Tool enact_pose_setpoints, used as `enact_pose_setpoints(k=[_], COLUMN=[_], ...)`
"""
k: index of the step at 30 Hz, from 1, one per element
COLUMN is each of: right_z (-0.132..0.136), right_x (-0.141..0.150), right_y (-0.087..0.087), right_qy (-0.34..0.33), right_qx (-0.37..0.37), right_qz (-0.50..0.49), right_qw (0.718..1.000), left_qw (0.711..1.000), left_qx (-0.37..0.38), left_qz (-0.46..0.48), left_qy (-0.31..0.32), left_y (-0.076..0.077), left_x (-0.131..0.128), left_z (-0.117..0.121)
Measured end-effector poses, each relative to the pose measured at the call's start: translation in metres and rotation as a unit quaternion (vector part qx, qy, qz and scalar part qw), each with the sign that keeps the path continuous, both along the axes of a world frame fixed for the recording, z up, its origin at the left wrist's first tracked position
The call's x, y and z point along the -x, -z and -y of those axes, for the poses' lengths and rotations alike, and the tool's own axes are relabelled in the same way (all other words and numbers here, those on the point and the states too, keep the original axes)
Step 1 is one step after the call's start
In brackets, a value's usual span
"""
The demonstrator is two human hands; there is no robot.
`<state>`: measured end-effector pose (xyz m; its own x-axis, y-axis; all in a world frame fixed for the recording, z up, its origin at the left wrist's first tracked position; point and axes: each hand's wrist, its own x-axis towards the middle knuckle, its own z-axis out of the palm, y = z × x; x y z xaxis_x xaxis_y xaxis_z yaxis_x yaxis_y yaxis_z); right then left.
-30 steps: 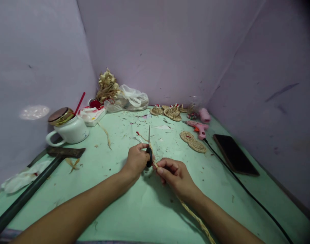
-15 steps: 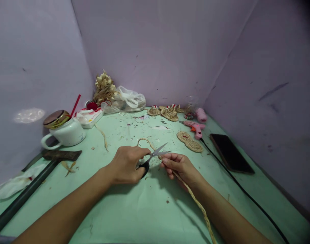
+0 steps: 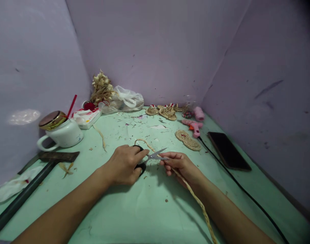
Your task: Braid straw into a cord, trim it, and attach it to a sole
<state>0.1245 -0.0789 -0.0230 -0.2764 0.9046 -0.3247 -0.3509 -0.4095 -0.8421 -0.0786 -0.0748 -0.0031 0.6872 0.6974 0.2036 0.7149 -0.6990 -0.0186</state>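
My left hand [image 3: 126, 164] is closed around the black handles of a pair of scissors [image 3: 153, 156], whose blades are apart and point right toward my other hand. Pinched in the fingers of my right hand [image 3: 179, 166] is a braided straw cord [image 3: 195, 196]. One stretch of the cord trails down to the bottom edge of the view, and its other part curls on the table beyond the scissors. The blades lie at the cord just left of my right fingertips; whether they touch it I cannot tell.
On the green table [image 3: 134, 217], a hammer-like tool [image 3: 59, 156] and a white mug [image 3: 65, 134] stand left. A woven straw sole shape [image 3: 187, 140], a pink glue gun [image 3: 194, 126] with a black cord and a phone [image 3: 228, 150] lie right. Dried husks [image 3: 102, 88] and a plastic bag [image 3: 129, 99] are behind.
The scissor blades have closed somewhat and turned slightly, with the second handle loop now visible. The whole view has shifted a little; my right hand still pinches the cord.
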Motion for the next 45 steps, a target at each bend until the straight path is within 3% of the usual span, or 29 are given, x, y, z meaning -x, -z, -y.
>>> enact_pose_setpoints(k=[17,27,34,39,45], right_z=[0.002,0.001,0.000,-0.001,-0.001], right_x=[0.001,0.001,-0.003,-0.008,-0.009], right_y=[0.001,0.000,-0.004,-0.006,-0.006], right_qy=[-0.014,-0.007,-0.053,-0.105,-0.117], right_qx=[-0.037,-0.023,0.021,0.063,0.069], right_qz=[0.028,0.013,-0.077,-0.083,-0.078], right_qw=[0.999,1.000,0.995,0.989,0.988], left_qw=[0.999,0.979,0.997,1.000,1.000], left_qx=[0.036,0.075,0.021,-0.009,-0.015], left_qz=[0.003,0.187,0.072,0.020,0.006], left_qy=[0.023,-0.025,-0.012,-0.005,0.009], left_y=[0.006,0.001,0.005,0.004,0.008], left_x=[0.004,0.004,0.001,0.001,0.003], left_z=[-0.004,-0.005,-0.004,-0.004,-0.006])
